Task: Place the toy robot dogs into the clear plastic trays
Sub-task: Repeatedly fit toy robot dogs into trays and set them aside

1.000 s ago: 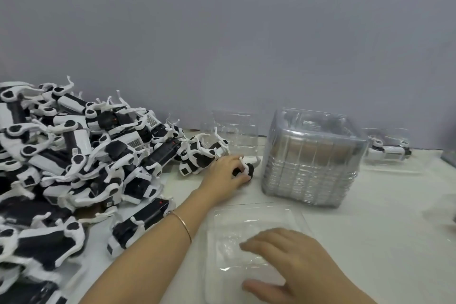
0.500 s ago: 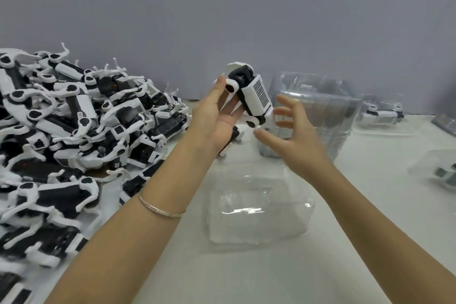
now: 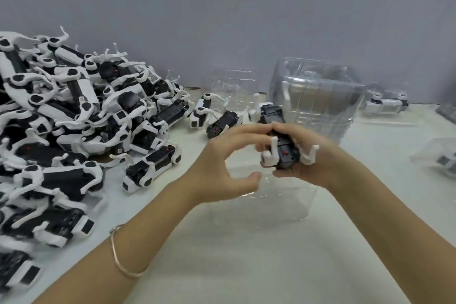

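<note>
left hand (image 3: pixel 229 160): fingers bent, tips on the left side of the toy robot dog (image 3: pixel 281 145). The thumb hangs lower and looks clear of the dog.
right hand (image 3: pixel 318 165): grasping the dog from the right, with fingers over the top and thumb under the near end.
dog position: in the air between my two hands, over the far part of the near tray (image 3: pixel 283 207) and not touching it.
dog pose: dark body with a red dot facing me, white legs sticking out left and right. The long axis runs near to far, and the far end points at the tray stack (image 3: pixel 318 101).
near tray: clear plastic, flat on the table (image 3: pixel 246 266), directly below my hands.
tray stack: nested clear trays on the far side, just behind the held dog.
dog pile (image 3: pixel 74 118): a heap of black-and-white dogs filling the left side, from the far wall (image 3: pixel 222 7) down to the near edge.
stray dog (image 3: pixel 222 122): lies on the table between the pile and the stack, just left of my fingers.
packed dog (image 3: pixel 385 105): white, lying in a clear tray at far right, beside the stack.
right-edge tray (image 3: pixel 439 160): clear, with something grey-white inside — too blurred to name.
loose tray (image 3: pixel 229 86): clear, against the wall between the pile and the stack.
bracelet (image 3: pixel 123 261): thin metal band on my left wrist.
surfaces: white table top, grey wall.
</note>
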`<state>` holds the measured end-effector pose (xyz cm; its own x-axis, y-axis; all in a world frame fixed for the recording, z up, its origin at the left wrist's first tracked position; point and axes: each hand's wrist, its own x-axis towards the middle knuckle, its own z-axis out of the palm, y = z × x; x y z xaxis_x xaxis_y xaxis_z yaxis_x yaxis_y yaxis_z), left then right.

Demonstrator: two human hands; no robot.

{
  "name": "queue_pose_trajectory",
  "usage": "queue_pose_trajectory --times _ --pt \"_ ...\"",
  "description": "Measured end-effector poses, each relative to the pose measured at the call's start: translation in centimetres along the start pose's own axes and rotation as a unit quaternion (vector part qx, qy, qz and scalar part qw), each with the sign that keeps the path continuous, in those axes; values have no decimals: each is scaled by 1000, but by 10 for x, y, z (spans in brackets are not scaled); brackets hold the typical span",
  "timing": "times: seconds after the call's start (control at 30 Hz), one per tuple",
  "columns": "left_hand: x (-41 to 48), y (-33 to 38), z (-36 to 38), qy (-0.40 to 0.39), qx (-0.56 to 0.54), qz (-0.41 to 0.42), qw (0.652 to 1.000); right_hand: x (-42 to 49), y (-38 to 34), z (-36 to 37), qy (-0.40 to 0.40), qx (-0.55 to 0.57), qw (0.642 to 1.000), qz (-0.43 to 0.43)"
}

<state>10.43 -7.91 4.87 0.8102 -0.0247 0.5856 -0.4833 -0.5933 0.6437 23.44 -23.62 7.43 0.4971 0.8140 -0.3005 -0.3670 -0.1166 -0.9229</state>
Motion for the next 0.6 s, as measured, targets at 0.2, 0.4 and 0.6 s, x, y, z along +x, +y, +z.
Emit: queue_pose_trajectory --times 0.2,0.4,0.6 --pt "-49 -31 -20 -112 153 -217 958 -15 0 -29 100 -27 993 -53" --pt "-83 14 2 -68 317 -123 938 -23 0 -37 183 -68 978 -79" --pt "-83 38 19 -16 185 -133 973 -26 3 -29 204 -104 967 -109"
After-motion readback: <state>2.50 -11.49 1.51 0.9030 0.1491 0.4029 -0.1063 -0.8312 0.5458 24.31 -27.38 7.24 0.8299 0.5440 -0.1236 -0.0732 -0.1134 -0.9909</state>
